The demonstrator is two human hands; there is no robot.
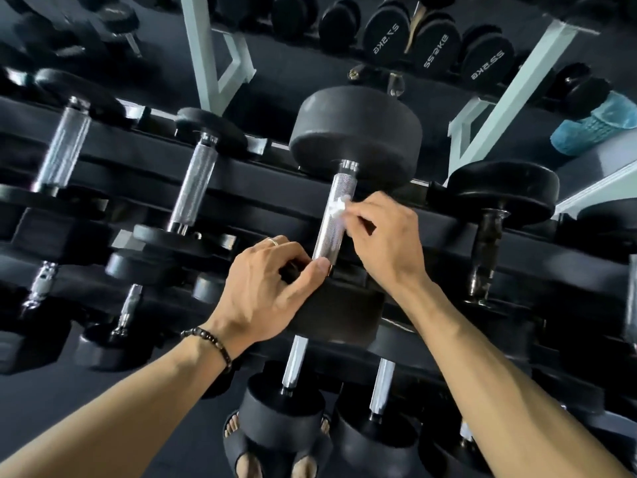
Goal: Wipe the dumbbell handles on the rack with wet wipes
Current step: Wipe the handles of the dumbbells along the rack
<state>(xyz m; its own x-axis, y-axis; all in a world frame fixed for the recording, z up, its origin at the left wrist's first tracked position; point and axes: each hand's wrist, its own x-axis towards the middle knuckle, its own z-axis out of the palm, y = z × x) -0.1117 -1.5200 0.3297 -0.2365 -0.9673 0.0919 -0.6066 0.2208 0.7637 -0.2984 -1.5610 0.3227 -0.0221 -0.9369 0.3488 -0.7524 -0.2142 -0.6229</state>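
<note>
A black dumbbell with a knurled silver handle lies on the rack at the centre of the head view. My right hand pinches a small crumpled white wet wipe against the upper part of that handle. My left hand grips the dumbbell's near black head, with the thumb by the lower end of the handle. A ring and a bead bracelet are on my left hand and wrist.
More dumbbells with silver handles lie to the left, and one with a dark handle to the right. Lower tiers hold further dumbbells. White frame posts rise behind. A teal roller lies far right. Sandalled feet show below.
</note>
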